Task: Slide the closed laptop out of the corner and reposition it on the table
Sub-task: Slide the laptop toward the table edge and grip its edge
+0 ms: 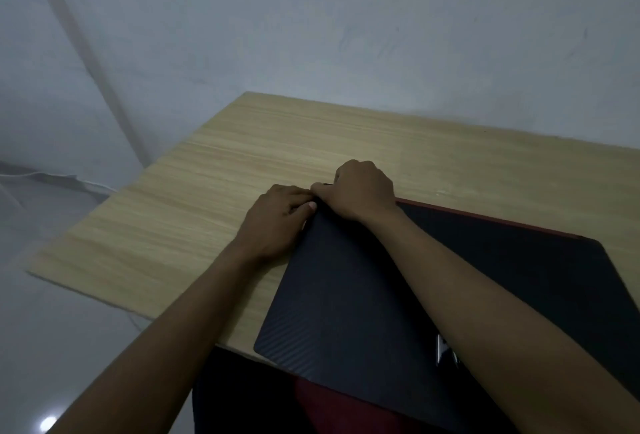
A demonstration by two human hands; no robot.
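A closed black laptop (349,305) with a carbon-weave lid and a red back edge lies at an angle on the light wooden table (194,198). Its near edge hangs over the table's front edge. Both hands meet at the laptop's far left corner. My left hand (277,219) curls its fingers around the left side of that corner, thumb on the lid. My right hand (360,191) clasps the same corner from above, and its forearm crosses the lid. The corner itself is hidden under the fingers.
A grey wall (381,35) runs along the table's far edge. Pale floor (52,347) lies to the left, with a white cable (31,174) by the wall. Dark and red clothing (311,406) shows below the table's front edge.
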